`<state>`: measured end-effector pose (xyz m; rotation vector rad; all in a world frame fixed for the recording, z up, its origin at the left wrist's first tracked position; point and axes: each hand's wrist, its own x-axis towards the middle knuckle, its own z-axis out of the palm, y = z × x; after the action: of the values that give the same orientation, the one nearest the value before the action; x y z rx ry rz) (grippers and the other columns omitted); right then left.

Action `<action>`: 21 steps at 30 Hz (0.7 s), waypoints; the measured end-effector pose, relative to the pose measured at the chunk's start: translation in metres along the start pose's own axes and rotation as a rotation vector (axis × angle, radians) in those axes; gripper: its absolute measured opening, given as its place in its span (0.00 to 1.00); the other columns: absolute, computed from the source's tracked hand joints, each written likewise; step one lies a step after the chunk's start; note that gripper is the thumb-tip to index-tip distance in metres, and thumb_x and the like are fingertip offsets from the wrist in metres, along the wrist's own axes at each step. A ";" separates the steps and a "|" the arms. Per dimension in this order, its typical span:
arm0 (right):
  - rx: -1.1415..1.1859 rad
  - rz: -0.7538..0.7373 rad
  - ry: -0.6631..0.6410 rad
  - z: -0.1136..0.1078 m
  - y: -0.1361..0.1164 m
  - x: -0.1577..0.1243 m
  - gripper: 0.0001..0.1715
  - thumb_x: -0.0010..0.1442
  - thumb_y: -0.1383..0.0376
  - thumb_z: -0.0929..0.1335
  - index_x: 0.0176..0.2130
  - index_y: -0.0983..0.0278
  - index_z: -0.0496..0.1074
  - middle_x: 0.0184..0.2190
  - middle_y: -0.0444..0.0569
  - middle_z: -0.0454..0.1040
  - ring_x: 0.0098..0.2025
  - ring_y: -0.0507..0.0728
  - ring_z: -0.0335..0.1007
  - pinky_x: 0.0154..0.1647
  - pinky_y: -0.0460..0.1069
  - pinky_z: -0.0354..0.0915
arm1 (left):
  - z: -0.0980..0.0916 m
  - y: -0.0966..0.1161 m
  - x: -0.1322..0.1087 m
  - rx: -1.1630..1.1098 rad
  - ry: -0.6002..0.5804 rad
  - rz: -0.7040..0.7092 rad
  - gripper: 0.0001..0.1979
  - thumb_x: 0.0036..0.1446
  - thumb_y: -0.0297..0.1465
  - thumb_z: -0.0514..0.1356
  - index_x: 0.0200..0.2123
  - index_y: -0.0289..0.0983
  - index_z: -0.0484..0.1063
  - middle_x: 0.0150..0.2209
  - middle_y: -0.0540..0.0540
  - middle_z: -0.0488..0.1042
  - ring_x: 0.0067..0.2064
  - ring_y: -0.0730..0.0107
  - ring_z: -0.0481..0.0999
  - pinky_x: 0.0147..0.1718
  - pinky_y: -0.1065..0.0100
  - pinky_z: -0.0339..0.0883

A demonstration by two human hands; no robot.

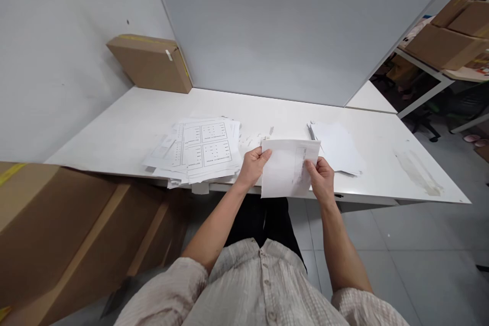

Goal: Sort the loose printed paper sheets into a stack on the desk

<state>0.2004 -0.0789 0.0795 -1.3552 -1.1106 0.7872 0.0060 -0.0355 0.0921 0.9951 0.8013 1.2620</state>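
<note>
A white sheet of paper [284, 170], with faint print showing near its right side, is held up at the table's front edge. My left hand [252, 167] pinches its left edge, thumb on top. At the right edge my right hand [321, 178] grips the same sheet. To the left lies a loose, spread pile of printed sheets [210, 147] with boxed tables. A neater stack of white paper [338, 147] lies just beyond and right of my right hand. Whether the held paper is one sheet or more, I cannot tell.
The white table [382, 147] runs across, with a grey-white panel [267, 30] along its back. A flat cardboard box [153, 63] leans at the back left. Large cartons [95, 234] stand below left. More boxes [446, 43] sit on another table at right.
</note>
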 end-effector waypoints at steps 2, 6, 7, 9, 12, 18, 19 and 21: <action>-0.009 -0.004 0.004 -0.002 0.001 -0.001 0.15 0.53 0.53 0.69 0.32 0.62 0.68 0.23 0.40 0.64 0.25 0.50 0.57 0.26 0.46 0.56 | 0.000 -0.003 -0.001 0.004 0.004 -0.012 0.16 0.46 0.42 0.65 0.26 0.34 0.72 0.23 0.51 0.70 0.30 0.72 0.69 0.31 0.69 0.63; -0.010 0.003 0.000 -0.006 0.002 -0.003 0.15 0.53 0.54 0.69 0.34 0.62 0.69 0.24 0.41 0.65 0.26 0.51 0.58 0.27 0.46 0.56 | 0.000 -0.007 -0.001 0.028 0.022 -0.008 0.17 0.45 0.42 0.66 0.22 0.34 0.70 0.20 0.53 0.66 0.26 0.75 0.66 0.28 0.71 0.61; -0.016 0.002 -0.002 -0.007 0.002 -0.003 0.15 0.53 0.54 0.69 0.34 0.62 0.69 0.24 0.41 0.65 0.26 0.51 0.58 0.27 0.46 0.56 | 0.001 -0.008 -0.001 0.031 0.023 -0.004 0.17 0.45 0.42 0.66 0.21 0.34 0.69 0.19 0.53 0.65 0.25 0.77 0.65 0.27 0.72 0.60; -0.031 -0.001 0.000 -0.008 0.002 -0.003 0.15 0.53 0.53 0.68 0.34 0.62 0.68 0.24 0.41 0.65 0.25 0.51 0.58 0.26 0.46 0.56 | 0.001 -0.008 -0.001 0.025 0.011 0.001 0.16 0.46 0.41 0.66 0.22 0.34 0.69 0.19 0.54 0.65 0.24 0.78 0.64 0.27 0.72 0.60; -0.069 -0.005 0.010 -0.009 0.003 -0.004 0.15 0.54 0.52 0.68 0.33 0.62 0.68 0.23 0.41 0.64 0.25 0.50 0.57 0.26 0.46 0.55 | 0.002 -0.009 -0.001 0.000 -0.021 -0.017 0.16 0.47 0.41 0.65 0.24 0.33 0.70 0.21 0.53 0.67 0.25 0.77 0.65 0.27 0.72 0.60; -0.076 -0.003 0.001 -0.007 0.001 -0.005 0.15 0.54 0.53 0.67 0.33 0.62 0.69 0.23 0.41 0.65 0.25 0.50 0.57 0.25 0.46 0.55 | 0.003 -0.008 0.000 -0.030 0.001 -0.061 0.16 0.45 0.41 0.66 0.25 0.33 0.71 0.21 0.53 0.69 0.25 0.76 0.67 0.27 0.71 0.61; -0.061 0.003 -0.005 -0.006 0.001 -0.005 0.15 0.54 0.53 0.68 0.34 0.62 0.69 0.24 0.42 0.66 0.25 0.50 0.58 0.25 0.46 0.56 | 0.003 -0.008 0.000 -0.043 0.004 -0.067 0.16 0.45 0.41 0.66 0.26 0.33 0.71 0.21 0.52 0.70 0.26 0.76 0.67 0.27 0.71 0.62; -0.024 0.026 -0.030 -0.007 -0.001 -0.007 0.15 0.54 0.53 0.68 0.36 0.61 0.70 0.27 0.43 0.69 0.28 0.51 0.62 0.27 0.46 0.59 | 0.004 -0.008 -0.002 -0.062 0.012 -0.085 0.17 0.45 0.42 0.66 0.27 0.32 0.72 0.23 0.51 0.71 0.26 0.75 0.69 0.28 0.71 0.63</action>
<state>0.2042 -0.0882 0.0797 -1.3840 -1.1317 0.8178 0.0124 -0.0379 0.0857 0.8957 0.8010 1.2132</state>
